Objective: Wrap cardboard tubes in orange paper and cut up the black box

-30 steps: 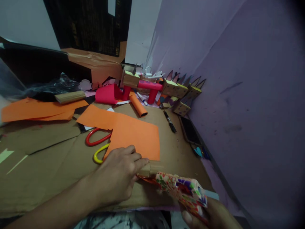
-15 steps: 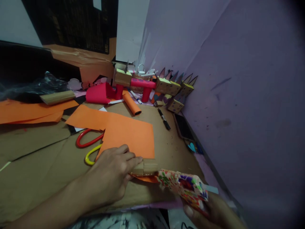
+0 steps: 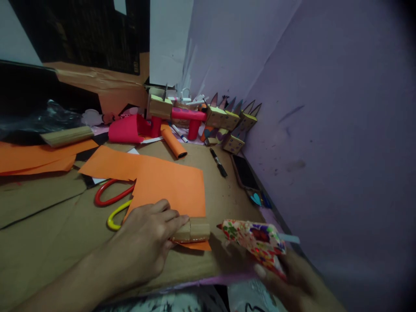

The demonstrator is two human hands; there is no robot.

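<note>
My left hand [image 3: 149, 238] is closed over a cardboard tube [image 3: 199, 229], pressing it onto a sheet of orange paper [image 3: 170, 186]. A glossy bead of glue [image 3: 195, 239] runs along the tube's near side, and a flap of the orange paper shows beneath it. In my right hand [image 3: 292, 277] is a flower-patterned glue gun [image 3: 260, 238], a pale glue stick [image 3: 290, 238] poking from its back. The gun's nozzle points left, a short gap away from the tube's end. Under the paper's left edge lie scissors with red and yellow handles [image 3: 112, 195].
An orange roll [image 3: 174, 143], a black marker [image 3: 218, 163] and a phone [image 3: 244, 172] lie farther back. Cardboard figures with pointed ears [image 3: 224, 117] stand by the purple wall [image 3: 325, 130]. More orange paper [image 3: 35, 158] and a bare cardboard tube [image 3: 67, 135] are at the left.
The glue gun's nozzle has drawn back to the right from the tube's end, leaving a gap. My left hand keeps its hold on the tube; the whole view has shifted slightly.
</note>
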